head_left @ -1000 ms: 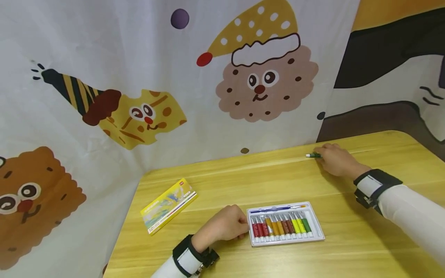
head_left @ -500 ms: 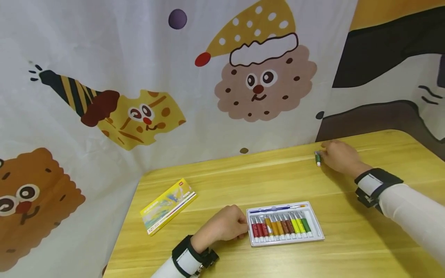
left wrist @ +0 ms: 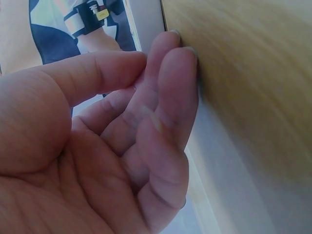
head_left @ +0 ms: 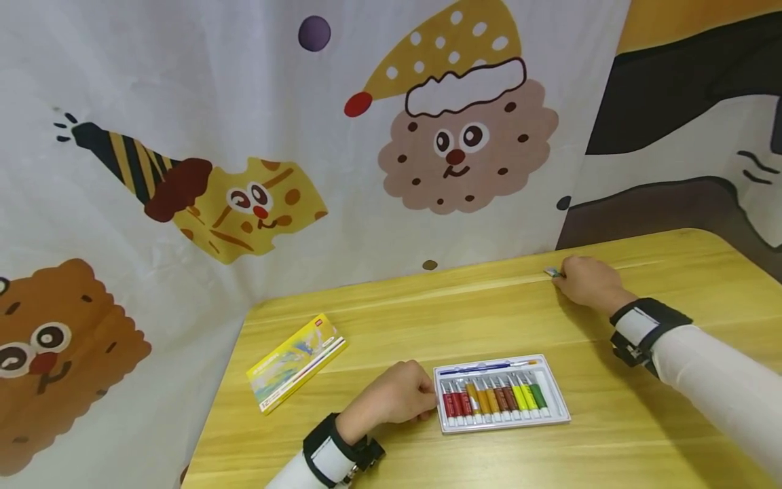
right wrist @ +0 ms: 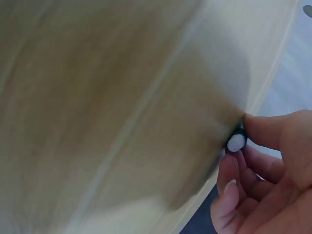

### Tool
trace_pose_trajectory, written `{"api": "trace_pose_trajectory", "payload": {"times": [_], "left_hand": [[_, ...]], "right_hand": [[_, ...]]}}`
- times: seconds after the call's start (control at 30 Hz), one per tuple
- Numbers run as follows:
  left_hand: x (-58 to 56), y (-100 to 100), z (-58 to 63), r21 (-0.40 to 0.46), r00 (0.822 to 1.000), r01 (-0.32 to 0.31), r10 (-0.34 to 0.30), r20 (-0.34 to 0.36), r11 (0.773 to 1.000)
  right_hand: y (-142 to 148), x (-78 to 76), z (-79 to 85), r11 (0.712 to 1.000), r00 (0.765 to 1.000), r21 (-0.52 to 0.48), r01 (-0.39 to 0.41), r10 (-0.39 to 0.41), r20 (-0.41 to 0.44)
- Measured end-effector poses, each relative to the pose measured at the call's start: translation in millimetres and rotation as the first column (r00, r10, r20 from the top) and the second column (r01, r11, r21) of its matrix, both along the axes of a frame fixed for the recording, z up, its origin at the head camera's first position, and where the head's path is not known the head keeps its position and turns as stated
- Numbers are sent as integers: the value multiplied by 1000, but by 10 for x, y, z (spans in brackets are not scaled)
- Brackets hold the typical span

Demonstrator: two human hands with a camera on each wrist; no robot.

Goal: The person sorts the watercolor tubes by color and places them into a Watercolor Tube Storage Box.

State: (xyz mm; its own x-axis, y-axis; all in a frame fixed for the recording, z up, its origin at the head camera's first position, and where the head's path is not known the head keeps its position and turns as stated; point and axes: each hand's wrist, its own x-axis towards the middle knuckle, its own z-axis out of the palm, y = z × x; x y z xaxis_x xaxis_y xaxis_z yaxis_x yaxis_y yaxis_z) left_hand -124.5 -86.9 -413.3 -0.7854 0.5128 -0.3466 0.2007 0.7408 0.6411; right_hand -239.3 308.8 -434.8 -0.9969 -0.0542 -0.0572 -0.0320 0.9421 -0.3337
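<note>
My right hand (head_left: 589, 282) is at the back right of the table. Its thumb and fingers pinch a small green paint tube (right wrist: 237, 141), whose white cap faces the wrist camera. In the head view only the tube's silvery end (head_left: 552, 272) shows past the fingers. My left hand (head_left: 400, 394) holds the left edge of a white plastic paint tray (head_left: 559, 407) with curled fingers; the left wrist view shows its thumb and fingers (left wrist: 178, 73) at the tray's edge. Red, orange, brown, yellow and green paint tubes (head_left: 495, 401) lie in the tray below a blue paintbrush (head_left: 476, 369).
A yellow paint box (head_left: 297, 363) lies at an angle on the left of the wooden table (head_left: 391, 312). Behind the table's back edge hangs a white curtain (head_left: 348, 238) printed with cartoon figures.
The green tube has turned in my right hand: its white cap pointed left, then towards me, and now its silvery end shows. That hand has shifted slightly; the left hand has stayed put.
</note>
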Motion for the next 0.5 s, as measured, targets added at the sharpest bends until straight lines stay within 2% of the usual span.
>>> {"api": "trace_pose_trajectory", "payload": {"times": [0.23,0.5], "left_hand": [[-1,15,-4,6,1000,2,-2,8,1000],[-29,-16,-44,14,1000,21,-21,6,1000]], "right_hand": [[51,75,80,996,999,-76,-48,49,3],[33,212,312,990,997,-126,-65,60,-49]]}}
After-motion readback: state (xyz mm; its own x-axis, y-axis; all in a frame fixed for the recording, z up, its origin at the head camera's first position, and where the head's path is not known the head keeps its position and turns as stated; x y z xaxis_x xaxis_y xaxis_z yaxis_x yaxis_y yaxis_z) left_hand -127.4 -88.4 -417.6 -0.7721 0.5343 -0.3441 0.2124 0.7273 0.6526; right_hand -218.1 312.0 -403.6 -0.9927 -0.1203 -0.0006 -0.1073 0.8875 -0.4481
